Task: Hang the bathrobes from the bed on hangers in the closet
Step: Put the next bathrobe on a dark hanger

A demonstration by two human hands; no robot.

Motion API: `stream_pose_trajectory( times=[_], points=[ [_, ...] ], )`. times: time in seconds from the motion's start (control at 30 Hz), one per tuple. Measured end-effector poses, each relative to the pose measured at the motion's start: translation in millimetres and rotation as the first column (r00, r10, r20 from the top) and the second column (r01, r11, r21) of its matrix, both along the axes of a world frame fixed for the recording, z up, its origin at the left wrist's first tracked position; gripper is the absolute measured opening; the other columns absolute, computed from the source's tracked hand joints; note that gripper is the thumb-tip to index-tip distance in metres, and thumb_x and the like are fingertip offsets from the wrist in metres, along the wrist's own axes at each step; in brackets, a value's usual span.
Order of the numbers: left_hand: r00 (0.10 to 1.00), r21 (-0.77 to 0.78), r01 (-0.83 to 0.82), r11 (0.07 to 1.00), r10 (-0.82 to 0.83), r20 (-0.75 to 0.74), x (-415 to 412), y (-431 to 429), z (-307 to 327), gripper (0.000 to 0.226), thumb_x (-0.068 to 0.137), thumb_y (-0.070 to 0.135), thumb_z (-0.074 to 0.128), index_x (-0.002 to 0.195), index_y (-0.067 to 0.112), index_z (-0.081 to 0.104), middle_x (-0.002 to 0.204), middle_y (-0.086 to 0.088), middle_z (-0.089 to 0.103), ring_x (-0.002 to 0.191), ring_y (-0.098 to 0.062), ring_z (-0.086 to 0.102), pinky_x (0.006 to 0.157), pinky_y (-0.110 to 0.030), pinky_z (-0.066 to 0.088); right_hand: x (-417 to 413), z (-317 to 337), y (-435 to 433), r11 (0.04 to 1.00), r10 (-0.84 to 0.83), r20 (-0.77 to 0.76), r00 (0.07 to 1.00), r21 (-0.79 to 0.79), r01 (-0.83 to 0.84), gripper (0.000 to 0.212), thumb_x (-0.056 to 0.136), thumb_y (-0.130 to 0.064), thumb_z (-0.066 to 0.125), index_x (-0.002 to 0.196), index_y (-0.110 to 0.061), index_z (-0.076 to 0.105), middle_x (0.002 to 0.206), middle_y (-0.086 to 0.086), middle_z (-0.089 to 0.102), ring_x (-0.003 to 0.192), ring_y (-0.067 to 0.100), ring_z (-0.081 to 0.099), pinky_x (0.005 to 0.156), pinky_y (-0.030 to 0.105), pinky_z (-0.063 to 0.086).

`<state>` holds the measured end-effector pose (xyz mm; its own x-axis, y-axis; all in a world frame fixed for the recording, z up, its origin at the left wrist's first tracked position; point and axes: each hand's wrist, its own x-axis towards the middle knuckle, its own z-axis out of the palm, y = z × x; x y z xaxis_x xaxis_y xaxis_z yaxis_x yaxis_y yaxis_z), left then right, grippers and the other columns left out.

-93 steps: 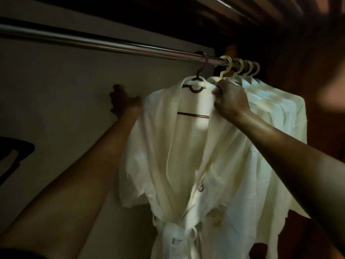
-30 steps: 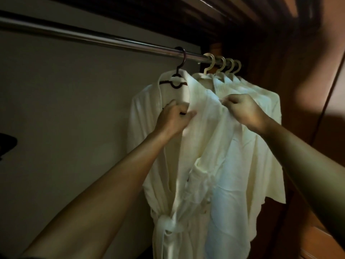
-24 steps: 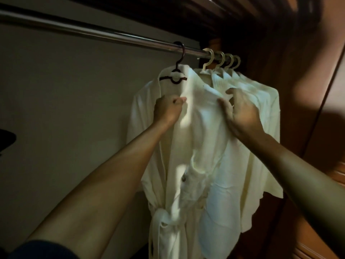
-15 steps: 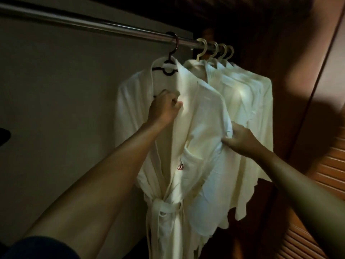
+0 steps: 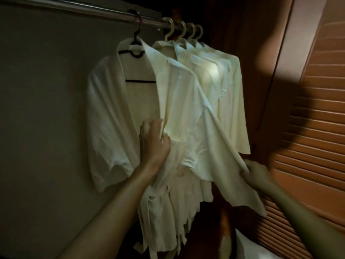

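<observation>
Below the closet rail (image 5: 74, 8), the left hand (image 5: 154, 143) curls its fingers round the front bathrobe (image 5: 108, 118) at its inner lapel edge. The right hand (image 5: 255, 172) pinches that robe's other front panel, drawn out sideways. The robe hangs from a dark hanger (image 5: 137, 53) on the rail. Further along the rail hang more bathrobes (image 5: 229, 90) on cream hangers (image 5: 183, 30).

Home closet (image 5: 46, 90): rail (image 5: 74, 8), hangers (image 5: 170, 29), louvred door (image 5: 308, 128)

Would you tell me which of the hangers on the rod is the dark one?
The leftmost hanger, carrying the front bathrobe; the four hangers to its right on the rod are cream.
</observation>
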<state>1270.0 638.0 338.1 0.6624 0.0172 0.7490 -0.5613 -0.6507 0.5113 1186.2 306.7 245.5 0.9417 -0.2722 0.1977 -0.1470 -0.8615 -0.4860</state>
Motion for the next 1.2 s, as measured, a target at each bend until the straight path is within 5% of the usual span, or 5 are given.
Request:
stream_pose_trajectory(
  times=[0.17,0.37,0.5,0.67,1.2],
  points=[
    [0.987,0.118,0.144,0.983,-0.134,-0.089,-57,-54,-86,0.036,0.083,0.003,0.066,0.116,0.015,0.062,0.117,-0.002,0.061,0.109,-0.023,0.057,0.095,-0.034,0.046,-56,-38,-38,0.998,-0.037,-0.032,0.999,0.044,0.039,0.018,0.089,-0.015,0.069,0.087,-0.032,0.062,0.08,-0.005,0.067,0.073,0.019,0.064,0.058,0.03,0.039],
    [0.779,-0.084,0.404,0.911,-0.391,-0.491,-134,-147,-136,0.024,0.099,0.018,0.061,0.119,0.03,0.054,0.111,0.014,0.057,0.097,0.008,0.057,0.077,-0.009,0.044,-156,-64,-78,0.982,-0.054,0.012,0.998,0.184,0.051,0.021,0.084,-0.008,0.071,0.101,-0.021,0.07,0.09,-0.01,0.07,0.085,0.011,0.069,0.078,0.031,0.054],
    [0.707,-0.076,0.474,0.877,-0.43,-0.561,-179,-216,-171,0.026,0.101,0.03,0.055,0.126,0.022,0.056,0.121,0.004,0.061,0.111,-0.015,0.061,0.094,-0.037,0.052,-248,-79,-122,0.95,-0.162,-0.039,0.986,0.264,0.167,0.024,0.086,-0.005,0.07,0.102,-0.024,0.07,0.094,-0.011,0.07,0.09,0.007,0.068,0.085,0.028,0.053],
    [0.594,-0.075,0.575,0.815,-0.479,-0.646,-256,-305,-202,0.043,0.098,0.021,0.064,0.139,0.013,0.052,0.128,-0.004,0.06,0.116,-0.02,0.058,0.096,-0.032,0.047,-391,-107,-187,0.86,-0.398,-0.137,0.907,0.288,0.421,0.018,0.094,-0.016,0.064,0.102,-0.03,0.07,0.1,-0.013,0.07,0.093,0.008,0.065,0.081,0.022,0.047],
    [0.049,-0.027,0.994,0.106,-0.659,-0.751,-545,-584,-215,0.013,0.1,0.015,0.059,0.105,0.025,0.065,0.103,0.001,0.068,0.102,-0.023,0.065,0.083,-0.031,0.049,-771,-120,-246,0.368,-0.885,-0.198,0.422,0.259,0.893,0.023,0.097,-0.017,0.061,0.117,-0.022,0.072,0.11,-0.006,0.072,0.1,0.011,0.068,0.079,0.018,0.049]
  ],
)
